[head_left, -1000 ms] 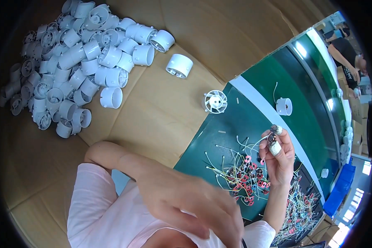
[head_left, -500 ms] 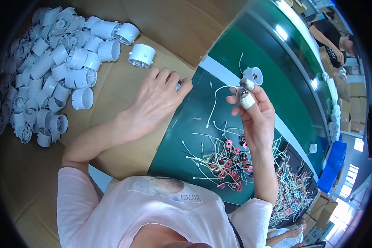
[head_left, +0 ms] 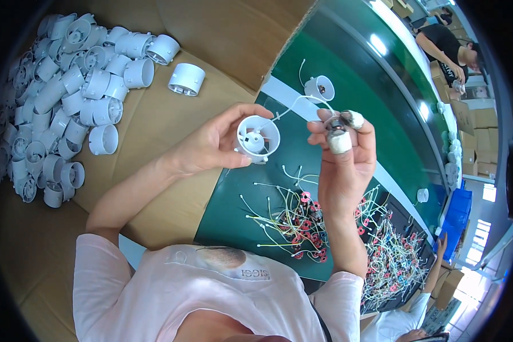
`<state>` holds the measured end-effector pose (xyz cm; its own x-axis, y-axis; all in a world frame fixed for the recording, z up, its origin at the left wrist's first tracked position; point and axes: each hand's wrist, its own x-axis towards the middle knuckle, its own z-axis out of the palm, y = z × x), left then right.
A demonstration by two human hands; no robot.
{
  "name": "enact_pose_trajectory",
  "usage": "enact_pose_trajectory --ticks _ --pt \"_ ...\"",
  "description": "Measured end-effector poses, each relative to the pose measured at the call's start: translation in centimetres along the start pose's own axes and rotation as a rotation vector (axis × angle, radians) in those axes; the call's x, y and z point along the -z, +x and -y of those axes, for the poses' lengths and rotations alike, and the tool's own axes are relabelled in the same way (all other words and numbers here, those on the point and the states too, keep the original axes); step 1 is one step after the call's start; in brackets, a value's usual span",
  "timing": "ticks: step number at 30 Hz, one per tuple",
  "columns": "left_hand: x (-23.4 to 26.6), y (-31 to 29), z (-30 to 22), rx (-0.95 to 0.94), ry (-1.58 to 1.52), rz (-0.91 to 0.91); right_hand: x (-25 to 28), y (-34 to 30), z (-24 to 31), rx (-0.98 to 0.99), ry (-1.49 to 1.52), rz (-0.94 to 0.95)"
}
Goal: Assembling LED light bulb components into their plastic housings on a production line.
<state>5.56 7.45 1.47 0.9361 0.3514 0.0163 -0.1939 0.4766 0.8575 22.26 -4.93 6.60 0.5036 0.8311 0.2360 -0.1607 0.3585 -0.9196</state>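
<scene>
In my left hand [head_left: 214,142] is a white plastic ring-shaped housing [head_left: 253,141], its open end with hub and spokes turned toward me; the fingers wrap its far and left sides, the thumb its lower edge. My right hand [head_left: 347,171] pinches a small dark wired component [head_left: 335,123] between thumb and index finger, both covered with stained white finger wraps. A white wire [head_left: 297,100] arcs from that component to the far edge of the housing. Part of the component is hidden by the fingertips.
A heap of white housings [head_left: 94,82] fills the cardboard box [head_left: 154,199] at left, with one housing [head_left: 186,79] apart. Red and black wired components [head_left: 302,222] lie on the green surface; more fill a black tray [head_left: 390,262]. One housing [head_left: 320,88] stands on the green belt. Other people work at right.
My left hand has come up and right from the cardboard, now showing the housing in it. The right hand still holds the wired component; its wire now reaches the housing.
</scene>
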Motion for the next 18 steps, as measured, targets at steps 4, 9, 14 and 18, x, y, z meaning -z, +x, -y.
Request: enact_pose_trajectory --ticks 4,9,14,18 --pt "0.2 0.0 0.7 -0.056 0.122 0.001 0.4 -0.6 -1.5 0.020 -0.073 0.001" --pt "0.3 -0.7 0.5 -0.035 0.258 0.005 0.1 -0.9 -3.1 0.007 -0.082 0.027" --pt "0.8 -0.9 0.7 -0.046 0.245 0.019 0.5 -1.4 -4.2 0.048 -0.105 0.075" --pt "0.8 -0.9 0.7 -0.014 0.242 0.026 1.2 -1.4 -4.5 0.082 -0.156 0.086"
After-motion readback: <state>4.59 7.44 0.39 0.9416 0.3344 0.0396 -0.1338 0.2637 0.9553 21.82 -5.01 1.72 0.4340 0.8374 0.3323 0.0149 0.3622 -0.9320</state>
